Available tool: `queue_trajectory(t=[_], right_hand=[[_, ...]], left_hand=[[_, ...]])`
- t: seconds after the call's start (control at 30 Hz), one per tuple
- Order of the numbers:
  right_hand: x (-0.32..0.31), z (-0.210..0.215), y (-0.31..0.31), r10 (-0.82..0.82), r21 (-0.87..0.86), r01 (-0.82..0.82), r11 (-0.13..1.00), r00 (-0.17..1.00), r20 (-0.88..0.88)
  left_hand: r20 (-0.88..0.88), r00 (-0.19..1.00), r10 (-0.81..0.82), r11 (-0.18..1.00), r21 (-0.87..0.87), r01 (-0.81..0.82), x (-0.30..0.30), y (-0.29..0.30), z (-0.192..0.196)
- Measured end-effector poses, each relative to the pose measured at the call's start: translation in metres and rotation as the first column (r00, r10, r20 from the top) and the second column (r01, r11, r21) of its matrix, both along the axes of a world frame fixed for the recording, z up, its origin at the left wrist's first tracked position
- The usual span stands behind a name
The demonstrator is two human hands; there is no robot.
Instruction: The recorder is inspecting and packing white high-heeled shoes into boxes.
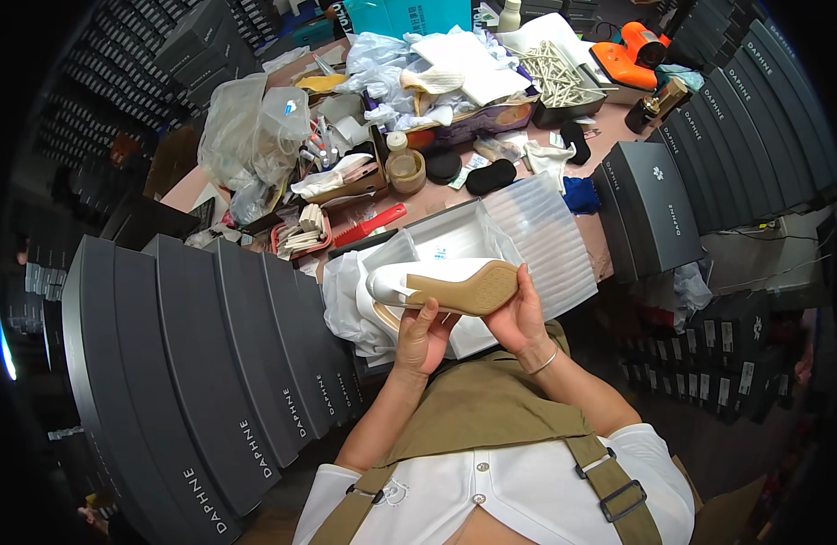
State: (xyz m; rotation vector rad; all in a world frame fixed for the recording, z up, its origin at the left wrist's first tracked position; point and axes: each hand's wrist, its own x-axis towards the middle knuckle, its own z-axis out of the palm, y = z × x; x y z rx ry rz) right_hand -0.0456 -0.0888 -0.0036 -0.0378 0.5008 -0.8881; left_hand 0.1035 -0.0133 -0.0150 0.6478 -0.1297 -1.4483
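Observation:
A white heeled shoe (pixel 464 289) is held up on its side, its tan sole turned toward me and its heel pointing left. My left hand (pixel 424 336) grips it from below near the heel, thumb on the sole. At the toe end my right hand (pixel 520 313) holds it, fingers behind. Beneath lies an open shoe box (pixel 468 338) with white tissue paper (pixel 344 282) spilling over its left side. Part of a second white shoe (pixel 375 313) shows in the paper, mostly hidden. A ribbed translucent foam sheet (pixel 550 241) drapes over the box's right side.
Tall stacks of dark grey shoe boxes stand at left (pixel 200 363) and right (pixel 650 209). Behind are a red comb (pixel 371 225), a jar of yellowish liquid (pixel 404 165), black oval pads (pixel 491 177), a box of white sticks (pixel 557 77) and an orange tool (pixel 629 62).

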Motion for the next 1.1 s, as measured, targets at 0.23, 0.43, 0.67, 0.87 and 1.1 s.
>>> queue_trajectory(t=[0.23,0.43,0.67,0.87,1.1], right_hand=[[-0.004,0.003,-0.003,0.057,-0.030,-0.056,0.998,0.997,0.051],[-0.012,0.002,-0.007,0.094,-0.073,-0.088,0.993,0.992,0.084],[-0.013,-0.001,-0.006,0.086,-0.050,-0.083,0.995,0.995,0.056],[-0.013,-0.009,-0.007,0.060,-0.072,-0.052,0.996,0.992,0.112],[-0.014,-0.011,-0.014,0.076,-0.113,-0.066,0.991,0.994,0.080]], left_hand=[[-0.014,0.999,-0.050,0.999,-0.011,0.050,0.008,0.005,-0.006],[0.016,0.989,-0.145,0.988,-0.054,0.146,0.024,0.009,-0.001],[0.048,0.980,-0.193,0.977,-0.085,0.197,0.024,0.013,0.002],[0.177,0.961,-0.210,0.971,-0.074,0.226,0.031,0.022,-0.022],[0.207,0.949,-0.238,0.942,-0.190,0.277,0.024,0.016,-0.002]])
